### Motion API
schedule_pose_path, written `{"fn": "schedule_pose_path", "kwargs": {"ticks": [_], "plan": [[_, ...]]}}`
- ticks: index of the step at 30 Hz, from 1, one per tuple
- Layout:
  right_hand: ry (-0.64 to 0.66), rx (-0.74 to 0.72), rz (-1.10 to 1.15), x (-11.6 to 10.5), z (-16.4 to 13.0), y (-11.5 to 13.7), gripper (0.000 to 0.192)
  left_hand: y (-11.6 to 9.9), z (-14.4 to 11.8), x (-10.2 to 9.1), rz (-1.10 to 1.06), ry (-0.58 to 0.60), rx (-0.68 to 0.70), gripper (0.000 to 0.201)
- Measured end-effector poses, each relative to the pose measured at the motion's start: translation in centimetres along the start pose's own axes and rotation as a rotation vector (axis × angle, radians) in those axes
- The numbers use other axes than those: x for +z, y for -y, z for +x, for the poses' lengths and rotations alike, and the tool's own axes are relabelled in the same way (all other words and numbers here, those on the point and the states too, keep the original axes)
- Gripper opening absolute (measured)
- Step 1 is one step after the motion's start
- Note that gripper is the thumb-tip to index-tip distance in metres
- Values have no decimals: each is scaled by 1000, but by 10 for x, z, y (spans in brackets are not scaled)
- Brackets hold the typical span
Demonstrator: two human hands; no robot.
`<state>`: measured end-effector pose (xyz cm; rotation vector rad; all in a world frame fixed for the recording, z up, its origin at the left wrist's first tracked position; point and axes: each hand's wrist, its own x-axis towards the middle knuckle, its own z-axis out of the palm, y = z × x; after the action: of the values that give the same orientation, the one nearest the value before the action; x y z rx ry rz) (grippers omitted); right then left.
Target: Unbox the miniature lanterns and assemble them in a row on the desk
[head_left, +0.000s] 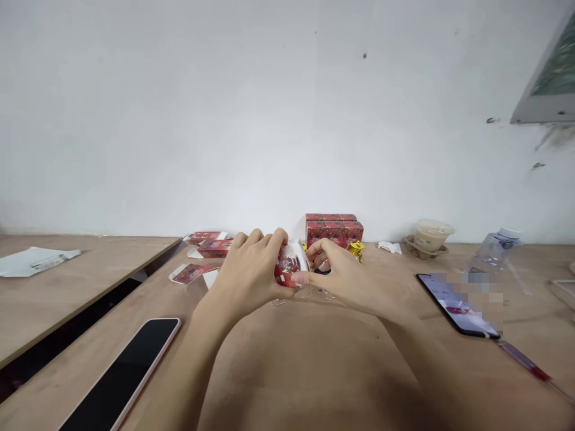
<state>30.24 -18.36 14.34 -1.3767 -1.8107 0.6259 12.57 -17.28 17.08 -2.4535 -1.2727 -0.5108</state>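
Observation:
Both my hands meet at the middle of the wooden table (pixel 314 371), holding one small red and white printed packet (pixel 291 266) between them. My left hand (pixel 251 269) curls its fingers over the packet's left side. From the right, my right hand (pixel 345 275) pinches it with thumb and fingers. A few small clear pieces (pixel 314 293) lie on the table just below the packet. A small gold ornament (pixel 357 248) stands right behind my right hand.
Red printed boxes (pixel 333 229) are stacked by the wall. Flat red cards (pixel 209 242) lie at the left. A dark phone (pixel 130 371) lies near left, a lit phone (pixel 456 308) and red pen (pixel 525 362) right. A lidded cup (pixel 431 236) and clear bottle (pixel 496 248) stand far right.

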Motion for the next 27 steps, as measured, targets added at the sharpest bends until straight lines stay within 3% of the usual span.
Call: {"fn": "schedule_pose_path", "kwargs": {"ticks": [3, 8, 16, 19, 22, 27], "plan": [[43, 34, 134, -2, 2, -3, 51, 1, -1, -2, -57, -8, 13, 41], [-67, -72, 338, 2, 5, -5, 58, 3, -1, -1, -129, -63, 36, 51], [-185, -165, 428, 0, 0, 4, 46, 9, 0, 0, -167, -91, -11, 48], [-295, -236, 315, -3, -4, 7, 31, 16, 1, -1, -174, -100, -80, 48], [-265, -259, 105, -5, -6, 9, 17, 23, 2, 2, -159, -129, -96, 46], [-248, -244, -90, -5, -7, 10, 18, 22, 5, 9, -132, -190, -6, 46]]}}
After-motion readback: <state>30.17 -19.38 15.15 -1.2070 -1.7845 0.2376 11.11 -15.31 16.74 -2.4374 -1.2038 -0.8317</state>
